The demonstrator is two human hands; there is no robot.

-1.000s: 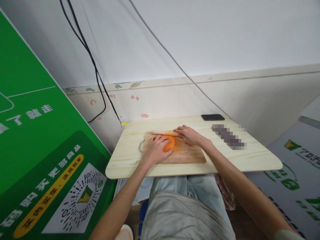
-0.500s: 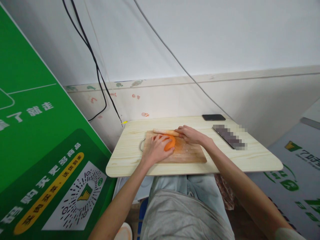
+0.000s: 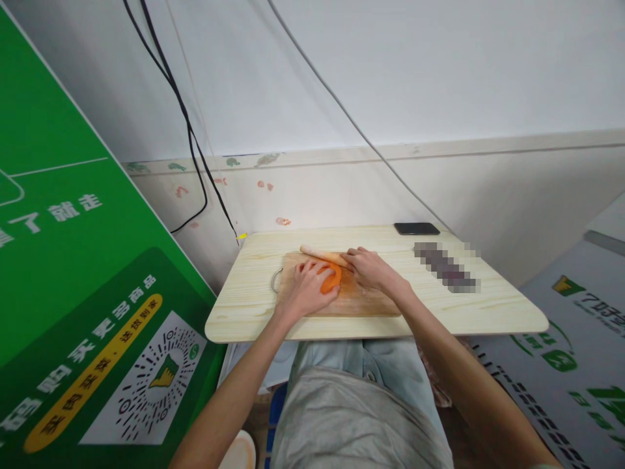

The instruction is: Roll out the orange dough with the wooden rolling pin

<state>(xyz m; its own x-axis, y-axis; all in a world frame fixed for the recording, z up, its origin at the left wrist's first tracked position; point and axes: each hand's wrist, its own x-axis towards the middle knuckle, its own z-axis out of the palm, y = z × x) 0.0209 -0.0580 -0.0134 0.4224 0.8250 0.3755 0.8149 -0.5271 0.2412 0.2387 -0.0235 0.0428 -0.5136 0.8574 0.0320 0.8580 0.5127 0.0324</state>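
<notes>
A flat round of orange dough (image 3: 333,280) lies on a wooden cutting board (image 3: 375,304) in front of me. My left hand (image 3: 309,290) grips the dough from the left, fingers curved over its top and the thumb along its near edge. Across the far side of the dough lies a slim wooden rolling pin (image 3: 319,253). Its right end is held in my right hand (image 3: 370,268), with the fingers closed round it. The dough's left part is hidden under my left hand. Orange smears and pale flour mark the board.
The board has a metal ring handle (image 3: 276,280) at its left. It rests on a pale wooden table (image 3: 234,319). A black phone (image 3: 416,228) lies at the back right, near a blurred-out dark object (image 3: 446,267). A green printed panel (image 3: 97,260) stands at the left; a wall lies behind.
The rolling pin's left end has swung slightly away from me, and the pin now slants more. Both hands keep their holds. The view has shifted slightly.
</notes>
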